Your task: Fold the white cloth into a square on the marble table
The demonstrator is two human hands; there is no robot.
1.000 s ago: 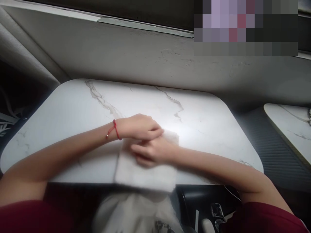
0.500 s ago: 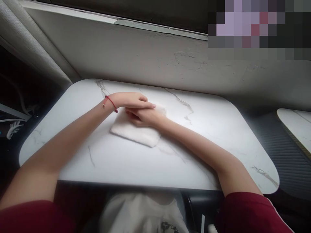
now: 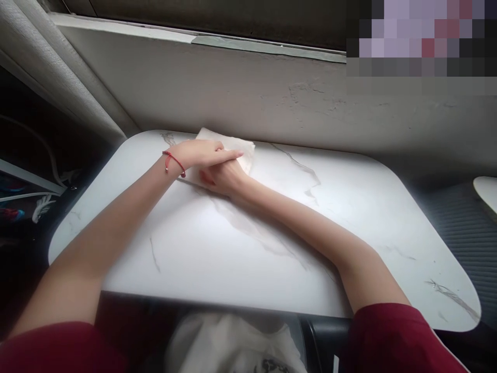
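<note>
left hand (image 3: 200, 152) laid over right hand (image 3: 228, 177) — can't tell their grip — atop white cloth (image 3: 235, 143) on marbled table (image 3: 194, 254)

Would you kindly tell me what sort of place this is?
An indoor room, perhaps a dining area: a marble-patterned table by a wall, with part of another tabletop at the right.

Room right and near-centre; far side blocked.
Marble-patterned tabletop (image 3: 186, 259) passable right of right forearm (image 3: 298, 223) and between it and left forearm (image 3: 122, 223); grey wall (image 3: 233, 88) stops far edge; left hand (image 3: 204, 152) over right hand (image 3: 227, 178) on white cloth (image 3: 247, 155) block far-left.
</note>
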